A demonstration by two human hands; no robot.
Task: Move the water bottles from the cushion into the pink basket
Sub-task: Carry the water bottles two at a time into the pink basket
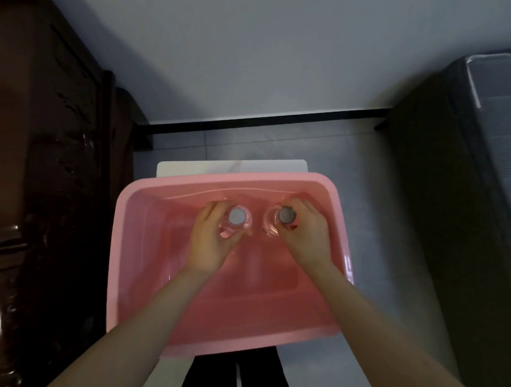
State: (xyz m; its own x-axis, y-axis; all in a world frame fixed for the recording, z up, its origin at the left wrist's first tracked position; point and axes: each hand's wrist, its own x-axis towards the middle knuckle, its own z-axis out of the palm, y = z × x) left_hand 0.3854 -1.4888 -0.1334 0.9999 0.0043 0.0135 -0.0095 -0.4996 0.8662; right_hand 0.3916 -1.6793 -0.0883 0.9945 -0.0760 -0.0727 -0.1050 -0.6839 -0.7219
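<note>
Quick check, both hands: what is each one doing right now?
Left hand: closed around the left water bottle, upright inside the pink basket.
Right hand: closed around the right water bottle, also upright in the basket.

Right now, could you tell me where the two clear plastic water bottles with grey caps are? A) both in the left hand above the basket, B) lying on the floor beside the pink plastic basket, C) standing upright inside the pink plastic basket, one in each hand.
C: the left hand and right hand each grip one upright clear plastic water bottle inside the pink plastic basket.
</note>
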